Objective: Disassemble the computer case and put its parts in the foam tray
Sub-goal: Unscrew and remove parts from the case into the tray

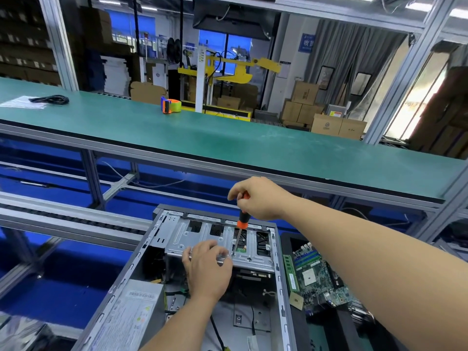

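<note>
An open grey computer case [141, 264] lies in front of me with its side off. A silver drive cage [202, 234] spans its far end. My right hand [258, 198] grips the orange-and-black handle of a screwdriver [241, 221], held upright, tip on a screw at the cage's near edge. My left hand [206, 269] rests on the cage's front rim just left of the tip, fingers curled over the edge. A grey power supply [131, 315] sits in the case's near left corner. To the right, a dark foam tray [291, 239] holds a motherboard [321, 277] and a green memory stick [291, 272].
A long green workbench [228, 138] runs across behind the case, with an orange and blue tape dispenser [171, 105] and a black cable [50, 99] on it. Aluminium frame rails [63, 219] and a roller track lie to the left. Cardboard boxes stand in the background.
</note>
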